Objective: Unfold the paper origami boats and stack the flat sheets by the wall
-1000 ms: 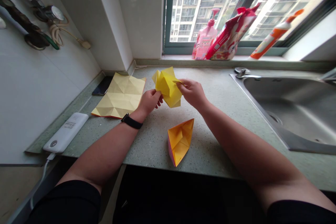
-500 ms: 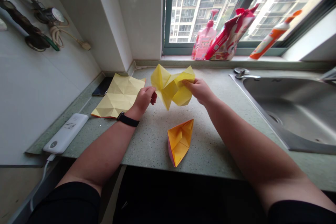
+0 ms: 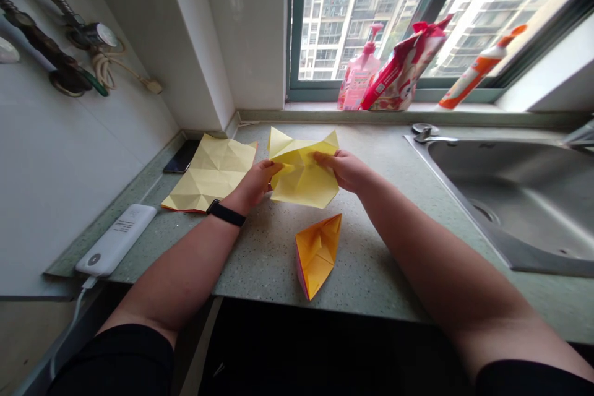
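A creased sheet of yellow paper [image 3: 304, 182] hangs between my two hands above the counter. My left hand [image 3: 262, 179] pinches its left edge, with a dark band on that wrist. On the opposite edge my right hand [image 3: 346, 168] grips the sheet, thumb on top. The paper is partly opened out, with pointed corners standing up at the back. Just below it, nearer to me, an orange folded paper boat [image 3: 320, 253] rests on the counter. Left of my left hand lie creased pale-yellow sheets [image 3: 211, 170] with an orange edge showing underneath.
A phone [image 3: 182, 156] lies partly under the pale sheets. A white power bank [image 3: 118, 238] with a cable sits on the counter [image 3: 390, 247] at left. A steel sink [image 3: 524, 198] is at right. Along the windowsill stand a pink pump bottle [image 3: 359, 77], a red bag [image 3: 403, 68] and an orange-white bottle [image 3: 480, 71].
The yellow sheet has opened flatter and come down slightly toward me. My left hand has shifted a little right and now visibly pinches its edge.
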A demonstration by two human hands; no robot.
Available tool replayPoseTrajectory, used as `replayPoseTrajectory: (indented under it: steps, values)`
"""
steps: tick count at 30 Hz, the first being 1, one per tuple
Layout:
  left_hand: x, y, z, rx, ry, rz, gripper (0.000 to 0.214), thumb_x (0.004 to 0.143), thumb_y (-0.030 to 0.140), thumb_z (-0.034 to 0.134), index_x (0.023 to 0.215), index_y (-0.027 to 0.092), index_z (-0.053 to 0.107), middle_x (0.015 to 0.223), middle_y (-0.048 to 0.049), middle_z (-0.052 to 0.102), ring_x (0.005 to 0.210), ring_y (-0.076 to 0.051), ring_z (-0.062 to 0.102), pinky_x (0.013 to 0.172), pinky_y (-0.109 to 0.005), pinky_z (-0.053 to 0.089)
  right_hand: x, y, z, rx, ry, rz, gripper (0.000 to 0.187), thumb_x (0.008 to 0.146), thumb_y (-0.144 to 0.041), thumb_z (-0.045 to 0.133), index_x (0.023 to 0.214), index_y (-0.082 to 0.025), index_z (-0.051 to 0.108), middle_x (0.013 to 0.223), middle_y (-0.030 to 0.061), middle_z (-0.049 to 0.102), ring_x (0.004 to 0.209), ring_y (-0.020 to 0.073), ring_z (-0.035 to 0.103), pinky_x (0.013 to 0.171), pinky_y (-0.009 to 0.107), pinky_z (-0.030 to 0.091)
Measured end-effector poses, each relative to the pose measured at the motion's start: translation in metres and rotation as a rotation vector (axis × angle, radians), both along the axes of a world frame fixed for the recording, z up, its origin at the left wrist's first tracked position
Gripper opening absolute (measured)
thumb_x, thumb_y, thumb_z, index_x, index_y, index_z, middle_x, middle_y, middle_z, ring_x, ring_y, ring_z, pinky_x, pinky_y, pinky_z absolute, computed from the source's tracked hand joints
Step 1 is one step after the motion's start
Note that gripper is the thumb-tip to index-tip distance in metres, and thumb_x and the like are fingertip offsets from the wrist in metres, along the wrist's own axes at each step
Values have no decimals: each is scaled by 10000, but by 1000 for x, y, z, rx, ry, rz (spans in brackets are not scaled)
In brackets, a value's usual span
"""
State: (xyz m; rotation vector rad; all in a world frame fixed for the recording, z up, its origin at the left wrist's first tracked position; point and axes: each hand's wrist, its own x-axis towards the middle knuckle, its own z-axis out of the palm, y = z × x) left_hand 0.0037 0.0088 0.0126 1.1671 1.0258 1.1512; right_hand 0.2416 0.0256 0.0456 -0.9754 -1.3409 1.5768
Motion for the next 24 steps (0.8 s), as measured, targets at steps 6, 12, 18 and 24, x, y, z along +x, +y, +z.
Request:
replayPoseTrajectory:
  steps: [6,12,18,24]
  values:
    - [-6,0,3,-178,-255,-244,270,936,382,776,1131,195,768,1112,-130,832,1045,-276,812,945,-408,661,-8,-7,-1,11,18,72,442,834,-582,807,1084,-224,742,1063,150,840,1041,342,808,968,510,673]
    - [-6,0,7,-148,-344,-269,410,1032,547,670,1202,184,755,1172,-134,831,1216,-311,776,1067,-450,631,-8,-11,4,-2,63,113,449,834,-593,736,1076,-214,743,1076,157,835,1086,370,797,952,515,664]
    - [-4,4,3,-80,-357,-83,359,1037,490,671,1185,174,758,1115,-103,845,1145,-289,793,1036,-413,637,-7,-4,-1,-43,187,153,441,793,-459,857,1144,-210,757,1118,114,847,1023,297,805,949,415,661]
    - [10,-12,10,-48,-182,-124,276,935,414,783,1131,222,807,1003,-81,844,1034,-322,803,899,-425,670,-11,-8,-7,-86,174,198,413,765,-404,918,1104,-211,781,1071,98,852,925,272,810,825,368,675]
